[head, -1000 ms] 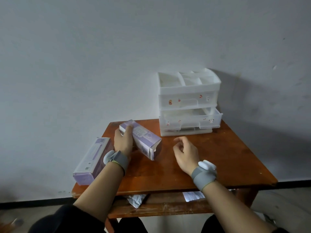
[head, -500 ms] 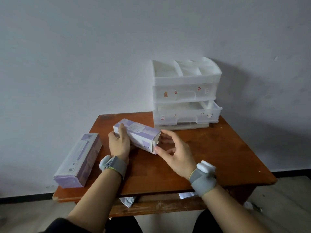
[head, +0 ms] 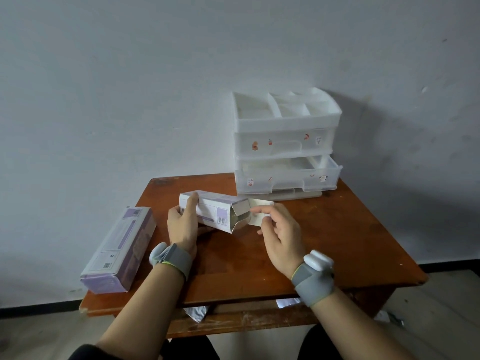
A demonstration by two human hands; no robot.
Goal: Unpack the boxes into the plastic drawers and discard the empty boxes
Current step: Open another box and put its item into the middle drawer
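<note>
While left hand [head: 183,224] grips box [head: 207,211], right hand [head: 280,229] pinches flap [head: 259,203] (opened)

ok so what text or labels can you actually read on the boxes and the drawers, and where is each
No words or numbers are legible.
Box being opened: a barcode on its side near the open end, digits too small to read.
Closed purple box: a barcode, a QR-like code and printed lines, all blurred.
Plastic drawer unit: small picture stickers on the drawer fronts, no readable lettering.
</note>
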